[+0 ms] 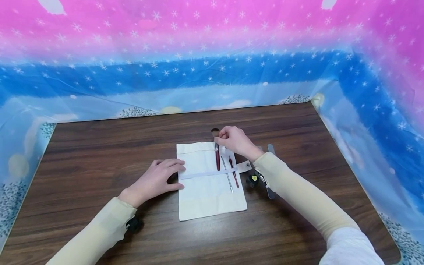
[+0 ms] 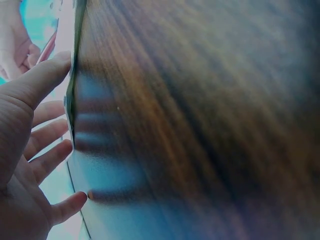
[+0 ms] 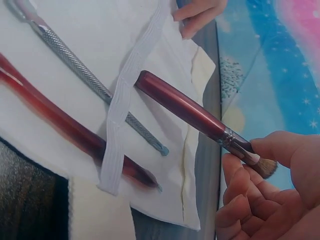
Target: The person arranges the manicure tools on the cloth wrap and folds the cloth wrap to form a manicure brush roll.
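In the head view a white cloth tool roll [image 1: 198, 200] lies unfolded on the table, a white elastic band [image 1: 195, 175] running across it. My right hand [image 1: 236, 140] pinches a makeup brush [image 1: 217, 156] near its bristles; in the right wrist view the red handle's end [image 3: 145, 80] meets the elastic band's edge. Two tools sit under the band: a silver knurled metal tool [image 3: 75, 65] and a dark red slender tool [image 3: 55, 115]. My left hand [image 1: 162, 176] rests at the roll's left edge, thumb and fingers spread, as the left wrist view [image 2: 30, 140] also shows.
A strap with a snap [image 1: 245, 166] sticks out from the roll's right side. Beyond it, partly behind the right forearm, lie grey flat strips [image 1: 271, 149]. The brown wooden table [image 1: 99, 154] is bordered by a snowflake-patterned cloth [image 1: 185, 77].
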### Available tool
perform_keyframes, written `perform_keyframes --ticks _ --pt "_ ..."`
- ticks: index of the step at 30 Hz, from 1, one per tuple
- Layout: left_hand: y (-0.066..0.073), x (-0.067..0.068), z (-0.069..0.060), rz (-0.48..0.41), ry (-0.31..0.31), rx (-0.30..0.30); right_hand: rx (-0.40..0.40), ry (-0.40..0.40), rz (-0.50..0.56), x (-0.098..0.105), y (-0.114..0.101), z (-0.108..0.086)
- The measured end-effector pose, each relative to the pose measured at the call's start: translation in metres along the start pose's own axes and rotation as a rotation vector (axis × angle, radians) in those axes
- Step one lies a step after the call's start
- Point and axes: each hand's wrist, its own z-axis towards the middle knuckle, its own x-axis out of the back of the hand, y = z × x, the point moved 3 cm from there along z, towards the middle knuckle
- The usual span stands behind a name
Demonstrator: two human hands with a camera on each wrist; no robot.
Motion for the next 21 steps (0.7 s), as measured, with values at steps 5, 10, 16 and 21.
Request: perform_keyframes --ticks 5,10,16,21 --pt "0.0 0.0 0.001 0.005 -0.006 0.002 -0.007 0.003 -0.004 -0.001 0.0 0.0" --pt "-0.001 0.001 0.0 0.002 -0.01 0.004 0.004 0.01 0.011 -0.003 -0.001 0.002" --pt "0.0 0.001 0.0 0.007 -0.006 0.005 0.022 0.012 0.026 -0.008 -0.007 0.002" --pt "0.001 0.0 -0.001 0.012 -0.008 0.008 0.014 0.018 0.033 -0.015 -0.012 0.002"
